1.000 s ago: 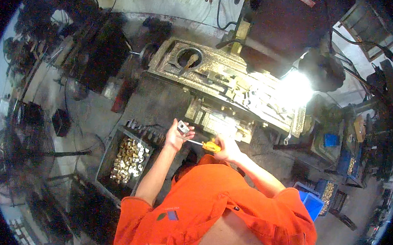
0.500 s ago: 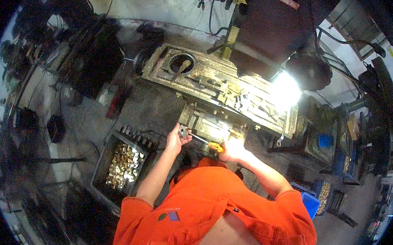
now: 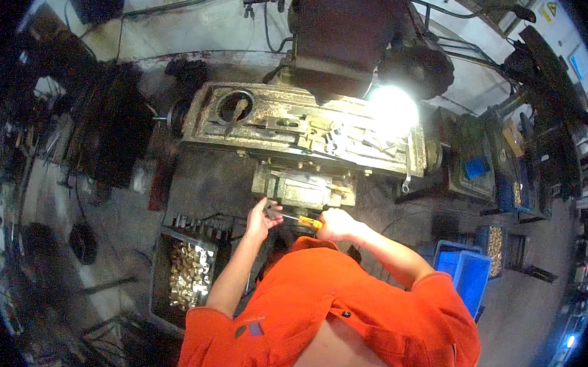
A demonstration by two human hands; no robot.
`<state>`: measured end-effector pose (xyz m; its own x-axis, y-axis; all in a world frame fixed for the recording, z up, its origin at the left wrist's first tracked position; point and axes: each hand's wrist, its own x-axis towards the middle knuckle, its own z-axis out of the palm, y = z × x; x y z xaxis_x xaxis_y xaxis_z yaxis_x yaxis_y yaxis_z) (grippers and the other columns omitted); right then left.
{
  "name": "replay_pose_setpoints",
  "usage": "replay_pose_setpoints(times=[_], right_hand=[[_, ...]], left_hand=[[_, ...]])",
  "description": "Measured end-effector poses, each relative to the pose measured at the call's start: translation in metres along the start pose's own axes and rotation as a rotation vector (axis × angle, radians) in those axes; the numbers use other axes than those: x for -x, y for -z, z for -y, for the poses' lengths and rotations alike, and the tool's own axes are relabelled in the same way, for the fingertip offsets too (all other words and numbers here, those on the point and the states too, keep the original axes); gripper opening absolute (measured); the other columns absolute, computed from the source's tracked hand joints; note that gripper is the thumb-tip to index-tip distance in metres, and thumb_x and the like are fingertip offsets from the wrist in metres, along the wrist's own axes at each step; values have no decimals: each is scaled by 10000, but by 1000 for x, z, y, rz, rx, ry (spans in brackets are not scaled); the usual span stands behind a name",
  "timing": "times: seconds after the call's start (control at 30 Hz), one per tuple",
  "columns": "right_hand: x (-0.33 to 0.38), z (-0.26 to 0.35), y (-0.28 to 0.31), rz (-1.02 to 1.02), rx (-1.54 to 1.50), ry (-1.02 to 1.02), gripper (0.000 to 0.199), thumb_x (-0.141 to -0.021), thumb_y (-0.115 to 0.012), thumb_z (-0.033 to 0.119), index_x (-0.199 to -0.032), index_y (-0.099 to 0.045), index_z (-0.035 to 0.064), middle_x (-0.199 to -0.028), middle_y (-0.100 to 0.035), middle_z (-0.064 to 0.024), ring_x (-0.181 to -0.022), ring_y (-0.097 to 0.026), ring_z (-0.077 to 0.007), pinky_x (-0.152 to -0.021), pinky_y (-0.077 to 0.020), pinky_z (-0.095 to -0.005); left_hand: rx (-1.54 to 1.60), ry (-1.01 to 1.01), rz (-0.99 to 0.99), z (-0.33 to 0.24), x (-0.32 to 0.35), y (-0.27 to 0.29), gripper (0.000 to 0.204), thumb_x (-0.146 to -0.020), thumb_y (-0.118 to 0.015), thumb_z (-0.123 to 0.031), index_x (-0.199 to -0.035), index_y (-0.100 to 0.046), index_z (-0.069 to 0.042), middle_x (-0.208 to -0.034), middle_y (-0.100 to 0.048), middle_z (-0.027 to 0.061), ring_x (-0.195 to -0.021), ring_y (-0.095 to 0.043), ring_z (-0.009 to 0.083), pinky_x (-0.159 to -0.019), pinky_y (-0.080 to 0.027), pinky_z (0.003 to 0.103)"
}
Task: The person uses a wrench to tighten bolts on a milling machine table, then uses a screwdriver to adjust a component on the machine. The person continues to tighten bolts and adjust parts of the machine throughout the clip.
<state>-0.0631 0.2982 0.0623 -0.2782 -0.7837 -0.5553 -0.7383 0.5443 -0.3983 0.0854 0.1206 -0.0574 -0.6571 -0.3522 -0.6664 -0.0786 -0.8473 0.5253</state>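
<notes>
My left hand (image 3: 261,217) is raised in front of the milling machine table (image 3: 210,120), its fingers closed around a small metal part (image 3: 271,210). My right hand (image 3: 332,224) grips a screwdriver with a yellow handle (image 3: 310,221), its shaft pointing left toward the part. Both hands sit just below the machine's front block (image 3: 304,190). My orange shirt (image 3: 340,309) fills the lower middle of the view.
A dark crate of brass parts (image 3: 189,275) stands on the floor at my left. Blue bins (image 3: 468,271) sit at my right. A bright work lamp (image 3: 393,107) glares over the table, where loose wrenches and clamps lie. Cluttered racks line the left side.
The view has shifted, so the machine sits more squarely ahead. My hands stay together at the machine's front, the screwdriver still against the small part.
</notes>
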Motion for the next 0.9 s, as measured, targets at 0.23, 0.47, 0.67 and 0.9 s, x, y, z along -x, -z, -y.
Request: replay_pose_setpoints(times=[0.23,0.47,0.67,0.9], right_hand=[[15,-6,2,44,-46,-34,275,-573,-563,238,-709,-641,12,-718,-615,-210,-696,-617,-327,-657,-496,-386],[16,-7,-8,11,-66,-108,274,-605,-542,225,-735,-646,8,-763,-621,-210,-737,-618,-323,-695,-491,-381],[14,1,-12,5,-26,-83,292,-612,-546,245,-747,-646,5,-768,-620,-211,-748,-619,-320,-706,-489,-383],[-5,-12,-16,35,12,-212,352,-633,-560,275,-842,-641,3,-869,-625,-202,-832,-613,-310,-740,-481,-375]], left_hand=[[-44,86,48,4,-6,-13,316,-872,-448,-344,-945,-526,-47,-834,-624,129,-582,-578,217,-582,-516,354],[-24,31,32,11,-14,-4,341,-861,-459,-355,-952,-539,-36,-813,-622,123,-565,-576,199,-555,-518,337],[-52,25,-43,9,-1,5,352,-859,-452,-375,-952,-553,-50,-806,-625,113,-559,-577,196,-571,-511,344],[-99,-16,-103,7,6,25,353,-853,-467,-375,-943,-547,-42,-779,-621,114,-533,-574,196,-552,-510,342]])
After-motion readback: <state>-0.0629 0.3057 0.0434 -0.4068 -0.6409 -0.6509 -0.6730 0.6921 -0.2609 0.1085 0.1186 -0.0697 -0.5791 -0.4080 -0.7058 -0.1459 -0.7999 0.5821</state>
